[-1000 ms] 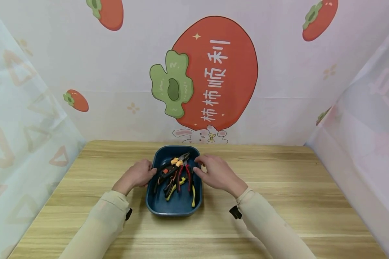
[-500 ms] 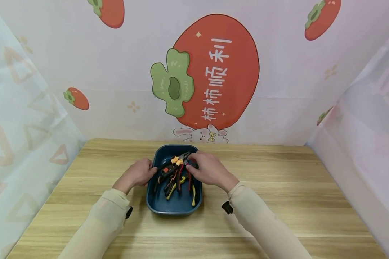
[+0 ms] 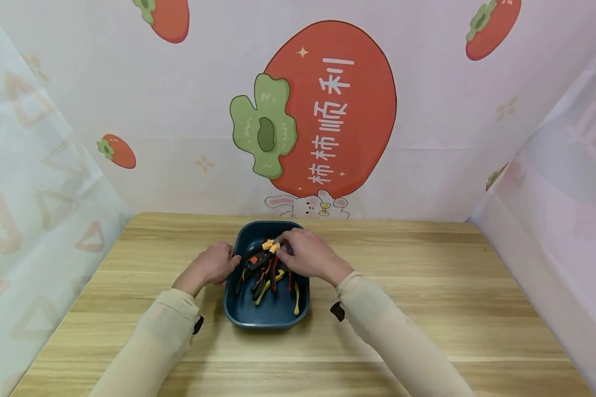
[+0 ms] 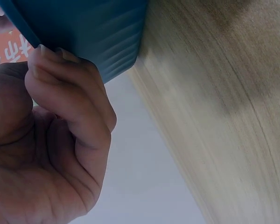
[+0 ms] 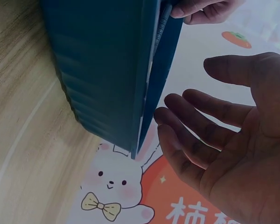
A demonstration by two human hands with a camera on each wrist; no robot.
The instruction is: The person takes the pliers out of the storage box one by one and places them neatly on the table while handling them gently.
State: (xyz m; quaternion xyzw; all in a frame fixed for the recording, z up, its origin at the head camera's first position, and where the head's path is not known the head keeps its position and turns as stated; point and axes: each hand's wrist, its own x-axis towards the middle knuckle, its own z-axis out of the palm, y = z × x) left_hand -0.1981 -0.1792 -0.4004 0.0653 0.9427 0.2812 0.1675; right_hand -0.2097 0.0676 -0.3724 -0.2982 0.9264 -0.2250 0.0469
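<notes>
A dark blue plastic bin (image 3: 265, 320) stands on the table with several pliers inside. My left hand (image 3: 210, 268) grips the bin's left rim; in the left wrist view its curled fingers (image 4: 79, 100) lie against the outer wall. My right hand (image 3: 310, 255) is over the bin's right side, at the heads of the orange-and-black pliers (image 3: 260, 262), hiding their jaws. In the right wrist view its fingers (image 5: 210, 109) are spread and hold nothing. Red-handled pliers (image 3: 273, 278) and yellow-handled pliers (image 3: 297, 300) lie below that hand, their heads partly covered.
The wooden table (image 3: 402, 320) extends to both sides of the bin. Behind it hangs a pale backdrop (image 3: 427, 110) printed with persimmons and a rabbit, and similar sheets close off the left and right sides.
My right hand has moved left from the bin's right rim to over the pliers' heads, now covering the jaws seen before. My left hand and the bin have stayed in place.
</notes>
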